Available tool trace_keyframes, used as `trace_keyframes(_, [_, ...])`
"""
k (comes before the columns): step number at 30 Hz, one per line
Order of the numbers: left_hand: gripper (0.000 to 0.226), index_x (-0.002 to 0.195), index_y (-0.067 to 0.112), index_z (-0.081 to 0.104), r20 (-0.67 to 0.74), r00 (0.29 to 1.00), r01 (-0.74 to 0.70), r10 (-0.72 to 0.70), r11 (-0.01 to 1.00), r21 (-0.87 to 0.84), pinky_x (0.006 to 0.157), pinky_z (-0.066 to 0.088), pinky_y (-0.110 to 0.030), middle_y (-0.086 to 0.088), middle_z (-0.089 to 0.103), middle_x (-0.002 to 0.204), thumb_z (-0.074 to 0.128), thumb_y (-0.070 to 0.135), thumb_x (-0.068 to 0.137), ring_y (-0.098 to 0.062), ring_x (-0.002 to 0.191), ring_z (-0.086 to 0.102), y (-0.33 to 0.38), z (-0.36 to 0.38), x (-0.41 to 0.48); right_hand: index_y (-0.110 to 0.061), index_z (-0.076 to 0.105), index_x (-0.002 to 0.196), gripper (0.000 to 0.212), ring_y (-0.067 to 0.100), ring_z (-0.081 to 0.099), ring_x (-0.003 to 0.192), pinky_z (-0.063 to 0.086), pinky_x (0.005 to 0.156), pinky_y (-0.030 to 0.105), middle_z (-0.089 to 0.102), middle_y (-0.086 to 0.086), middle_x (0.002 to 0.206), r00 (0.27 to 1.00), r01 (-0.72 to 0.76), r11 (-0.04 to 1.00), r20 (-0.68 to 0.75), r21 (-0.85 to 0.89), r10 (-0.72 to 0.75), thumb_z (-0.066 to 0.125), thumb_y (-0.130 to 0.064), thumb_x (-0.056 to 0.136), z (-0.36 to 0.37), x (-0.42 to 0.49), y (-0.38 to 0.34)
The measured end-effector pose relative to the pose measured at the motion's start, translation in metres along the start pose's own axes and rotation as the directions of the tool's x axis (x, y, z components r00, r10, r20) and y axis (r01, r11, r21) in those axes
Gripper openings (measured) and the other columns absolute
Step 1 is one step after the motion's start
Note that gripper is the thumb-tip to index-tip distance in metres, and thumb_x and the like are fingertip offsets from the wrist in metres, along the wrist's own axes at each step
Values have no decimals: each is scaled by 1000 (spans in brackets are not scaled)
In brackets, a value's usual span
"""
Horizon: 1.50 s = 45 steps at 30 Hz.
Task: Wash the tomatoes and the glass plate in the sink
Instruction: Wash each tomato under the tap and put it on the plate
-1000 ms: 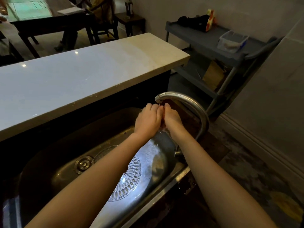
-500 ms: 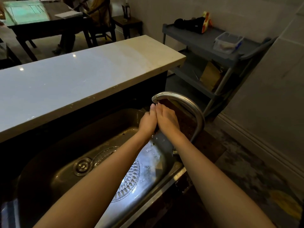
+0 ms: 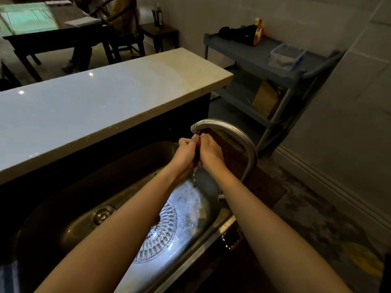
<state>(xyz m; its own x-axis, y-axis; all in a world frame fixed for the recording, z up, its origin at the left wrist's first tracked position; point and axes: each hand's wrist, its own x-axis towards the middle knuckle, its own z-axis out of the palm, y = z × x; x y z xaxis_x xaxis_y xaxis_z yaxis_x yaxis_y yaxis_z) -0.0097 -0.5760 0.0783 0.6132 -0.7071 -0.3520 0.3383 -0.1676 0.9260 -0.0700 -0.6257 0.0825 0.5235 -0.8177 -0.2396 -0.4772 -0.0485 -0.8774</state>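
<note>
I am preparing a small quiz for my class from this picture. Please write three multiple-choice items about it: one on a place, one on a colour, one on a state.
1. Where does the glass plate lie?
A. on the white counter
B. at the bottom of the sink
C. on the grey cart

2. What colour is the thing pressed between the two hands?
A. red
B. green
C. yellow

3. In what state is the faucet?
A. turned off and dry
B. running, with water falling below the hands
C. swung away from the sink

Answers:
1 B: the patterned glass plate rests inside the sink, under the forearms.
2 A: a red tomato shows in the gap between the left hand and the right hand.
3 B: below the faucet, a stream of water falls from the hands into the sink.
</note>
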Motion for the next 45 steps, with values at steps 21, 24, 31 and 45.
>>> trace_keyframes(21, [27,96,5,46,197,963,249,-184,885,-393,29,30,-14,-9,50,73,56,29,90,-8,38,48,-13,-4,10,-12,56,118,27,21,57,97,43,75,27,58,7,113,983,168,927,-13,-336,-183,44,-19,95,-25,-27,54])
trace_keyframes(24, [33,86,7,49,202,959,262,-200,896,-358,26,25,-12,-7,58,61,49,40,91,-8,35,46,-15,-8,15,-6,54,121,30,32,55,106,45,87,37,51,15,122,988,145,840,31,-523,-152,46,-13,93,-18,-42,72])
trace_keyframes(31, [36,94,15,58,202,955,284,-218,865,-414,37,43,-17,-11,56,90,36,43,97,-19,62,54,-15,-5,16,-7,57,116,30,33,60,106,50,90,40,62,16,116,999,-5,861,-45,-508,-20,41,0,92,-13,-52,92])
trace_keyframes(45, [37,104,12,57,275,942,317,-193,782,-536,47,51,-19,-15,55,99,28,35,100,-26,80,56,-26,-4,12,-11,57,111,29,31,61,101,52,86,46,65,16,108,993,16,892,-101,-451,-69,41,2,91,-10,-60,99])
